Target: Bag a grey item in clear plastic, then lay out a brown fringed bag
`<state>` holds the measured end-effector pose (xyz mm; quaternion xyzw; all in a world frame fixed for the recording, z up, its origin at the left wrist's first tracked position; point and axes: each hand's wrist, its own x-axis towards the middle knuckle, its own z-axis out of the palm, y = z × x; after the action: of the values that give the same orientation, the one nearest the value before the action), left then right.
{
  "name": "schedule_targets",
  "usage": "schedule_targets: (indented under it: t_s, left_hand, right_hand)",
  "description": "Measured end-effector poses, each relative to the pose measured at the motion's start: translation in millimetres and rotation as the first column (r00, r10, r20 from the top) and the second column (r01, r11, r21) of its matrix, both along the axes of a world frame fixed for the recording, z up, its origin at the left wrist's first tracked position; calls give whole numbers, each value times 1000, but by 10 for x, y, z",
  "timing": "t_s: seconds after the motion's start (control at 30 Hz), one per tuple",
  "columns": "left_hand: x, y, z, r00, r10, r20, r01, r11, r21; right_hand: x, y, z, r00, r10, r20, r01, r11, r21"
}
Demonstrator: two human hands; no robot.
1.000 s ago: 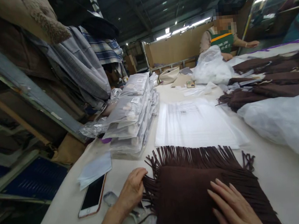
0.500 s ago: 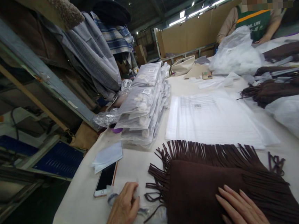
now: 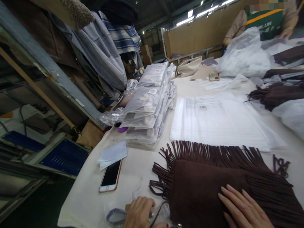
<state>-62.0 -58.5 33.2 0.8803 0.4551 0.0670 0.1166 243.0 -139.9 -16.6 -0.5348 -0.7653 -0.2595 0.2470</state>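
A dark brown fringed bag (image 3: 201, 187) lies flat on the covered table, its long fringe spread along the far side and over the right. My right hand (image 3: 245, 208) rests on it with the fingers stretched out, holding nothing. Just left of the bag, my left hand (image 3: 139, 218) is curled down over small items in clear plastic; its fingers are bent and hide whatever they grip. Under and beside that hand are a dark looped strap (image 3: 115, 216) in plastic and a crumpled clear wrapper (image 3: 164, 212). A small metal end shows at the bag's near edge.
A phone (image 3: 111, 178) lies at the left, partly under pale blue papers (image 3: 114, 153). Beyond stand stacked bagged goods (image 3: 148, 107) and a pile of white plastic bags (image 3: 208, 119). Brown fringed pieces (image 3: 288, 93) lie right. A co-worker (image 3: 263, 22) stands across the table.
My left hand has moved right and nearer, closer to the bag's left edge, and the looped strap shows more. My right hand stays on the bag. The co-worker's arms have shifted.
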Motion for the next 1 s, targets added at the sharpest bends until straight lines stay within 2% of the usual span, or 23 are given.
schedule_targets:
  t_s: [0.17,0.23,0.3,0.37,0.47,0.53,0.57,0.63,0.67,0.73,0.77,0.8,0.83,0.87,0.9,0.93,0.97,1.0]
  left_hand:
    - [232,33,4,978,167,122,-134,962,-239]
    - [297,86,32,983,150,108,-118,959,-259]
    - [332,148,115,994,108,35,-99,973,-207]
    - [358,209,247,991,124,-39,-129,974,-188]
    - [447,253,438,975,204,-90,-222,921,-320]
    - [579,216,474,978,196,-69,-208,912,-353]
    - [671,175,451,988,147,-39,-152,937,-313]
    - [895,65,335,998,-59,-1,59,990,-131]
    - [1011,7,260,983,-181,-12,181,983,-15]
    - [1195,-86,127,926,-373,-59,377,908,182]
    - [1241,-112,88,897,-439,-56,438,864,250]
    - [1244,-121,73,875,-484,-20,466,831,302]
    - [1202,-112,81,866,-498,47,456,825,335]
    - [1118,-86,104,876,-463,134,399,852,338]
    - [1000,-48,135,904,-363,226,288,908,304]
    - [862,-2,161,932,-202,300,137,965,225]
    - [718,45,176,944,-2,329,-37,993,111]
    - [582,86,174,936,169,307,-178,984,0]
  right_hand:
    - [-2,15,-26,1000,2,13,-2,1000,-10]
    - [3,20,-31,1000,9,15,-9,1000,7]
    - [5,13,-24,1000,13,10,-13,1000,12]
    - [-2,-5,-5,1000,5,-12,-5,1000,-10]
    - [-20,-32,31,999,-10,-52,7,999,-53]
    - [-28,-40,43,998,-8,-57,6,999,-40]
    - [-28,-41,45,998,-8,-55,6,999,-33]
    - [-21,-39,39,998,-7,-60,5,999,-37]
    - [-15,-38,33,998,-4,-65,1,999,-41]
    - [-2,-32,17,997,5,-75,-8,999,-49]
    - [4,-27,8,997,12,-75,-16,999,-42]
    - [7,-23,-1,997,18,-73,-19,999,-26]
    - [8,-17,-8,997,18,-70,-19,1000,-12]
    - [7,-12,-11,998,16,-69,-16,1000,-3]
    - [3,-9,-12,998,12,-67,-12,1000,-1]
    - [-2,-6,-8,998,7,-68,-7,1000,-7]
    - [-7,-6,-2,998,1,-70,-2,1000,-13]
    - [-11,-7,5,998,-1,-69,0,1000,-24]
